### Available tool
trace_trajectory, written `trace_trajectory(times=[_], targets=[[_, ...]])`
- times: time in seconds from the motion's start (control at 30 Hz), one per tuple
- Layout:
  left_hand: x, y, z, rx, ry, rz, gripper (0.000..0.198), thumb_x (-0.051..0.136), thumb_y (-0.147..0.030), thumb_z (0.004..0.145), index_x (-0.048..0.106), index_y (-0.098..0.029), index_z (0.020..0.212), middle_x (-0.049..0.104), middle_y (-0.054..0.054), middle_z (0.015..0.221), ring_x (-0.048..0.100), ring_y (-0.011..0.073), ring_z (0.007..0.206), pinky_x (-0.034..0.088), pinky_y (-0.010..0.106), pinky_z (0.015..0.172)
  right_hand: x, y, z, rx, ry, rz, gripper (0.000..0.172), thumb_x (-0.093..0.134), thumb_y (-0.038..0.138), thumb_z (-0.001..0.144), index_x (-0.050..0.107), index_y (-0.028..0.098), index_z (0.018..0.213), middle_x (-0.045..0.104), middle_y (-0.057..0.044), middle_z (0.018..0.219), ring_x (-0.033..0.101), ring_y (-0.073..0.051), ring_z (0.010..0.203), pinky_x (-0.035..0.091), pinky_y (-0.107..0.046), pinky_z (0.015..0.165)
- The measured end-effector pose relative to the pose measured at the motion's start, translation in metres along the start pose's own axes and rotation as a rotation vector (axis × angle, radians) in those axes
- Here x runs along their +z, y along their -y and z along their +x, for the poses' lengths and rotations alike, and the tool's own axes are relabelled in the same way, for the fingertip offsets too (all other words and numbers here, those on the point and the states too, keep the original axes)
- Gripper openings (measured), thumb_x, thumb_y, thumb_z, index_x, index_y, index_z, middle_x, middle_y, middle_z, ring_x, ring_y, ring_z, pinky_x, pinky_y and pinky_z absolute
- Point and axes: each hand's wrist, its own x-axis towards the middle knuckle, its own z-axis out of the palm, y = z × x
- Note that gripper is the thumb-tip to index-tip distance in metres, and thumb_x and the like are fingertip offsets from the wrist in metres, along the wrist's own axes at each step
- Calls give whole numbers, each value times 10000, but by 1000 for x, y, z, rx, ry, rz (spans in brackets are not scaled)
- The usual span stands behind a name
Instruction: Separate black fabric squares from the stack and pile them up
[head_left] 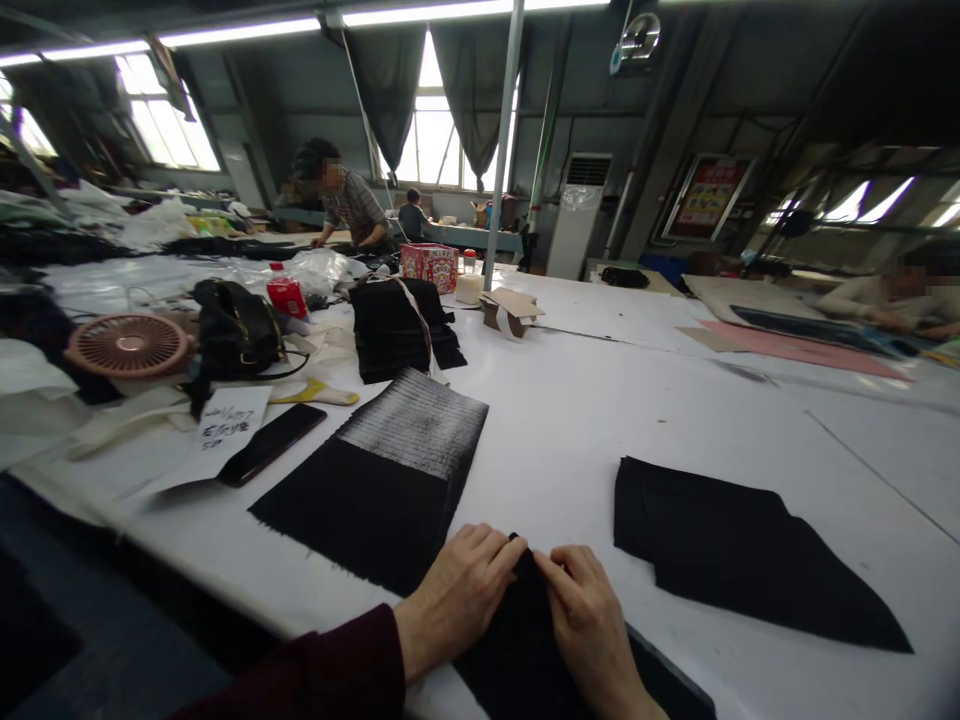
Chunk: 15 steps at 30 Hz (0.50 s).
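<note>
Both hands meet at the edge of a black fabric piece (517,640) near the front of the white table. My left hand (465,590) pinches its upper edge, fingers curled and pressed together. Close beside it, my right hand (585,610) has thumb and forefinger closed on the same edge. Just beyond my left hand lies a stack of black fabric (360,500) with frayed edges and a grey-white striped patch (420,420) at its far end. To the right rests a separate cut black piece (735,540), lying flat.
At the left are a phone (274,445), a handwritten paper (232,420), a pink fan (131,345) and a black bag (236,325). A tied black bundle (397,325) and a small cardboard box (511,312) stand farther back, near a pole (502,150). Other people work beyond.
</note>
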Motion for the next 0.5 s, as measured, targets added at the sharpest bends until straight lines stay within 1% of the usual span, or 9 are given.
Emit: trace_trajectory(times=[0.07,0.1,0.23,0.37,0.5], targets=[[-1,0,0,-16,2,36,433,428,-175,966,401,-238,1394,597,60,1088,541,217,985,430,375,894,1,2,-2,-43,19,-35,338,392,99,958,610,209,1191,577,-67,887,545,-213,830,495,-376,727],[-1,0,0,-19,7,52,442,414,-187,973,386,-243,1410,597,61,1089,539,218,982,424,379,892,1,3,-2,-62,28,-49,358,385,89,956,592,203,1225,576,-71,893,542,-217,833,497,-383,729],[2,4,0,-10,26,80,417,408,-201,976,413,-235,1392,591,59,1107,525,224,993,396,390,910,3,3,-3,-116,43,-102,440,368,46,935,526,198,1317,576,-79,911,535,-225,834,503,-390,726],[5,7,0,-21,34,83,420,418,-188,970,413,-235,1388,582,53,1133,516,222,1014,371,390,946,4,2,-1,-172,26,-141,462,360,34,915,518,185,1322,585,-86,916,535,-230,818,504,-384,704],[5,9,1,-36,36,61,393,403,-198,979,429,-244,1369,577,47,1143,512,219,1015,365,389,946,5,0,1,-209,2,-168,493,352,37,905,498,191,1350,592,-82,891,537,-228,782,499,-374,676]])
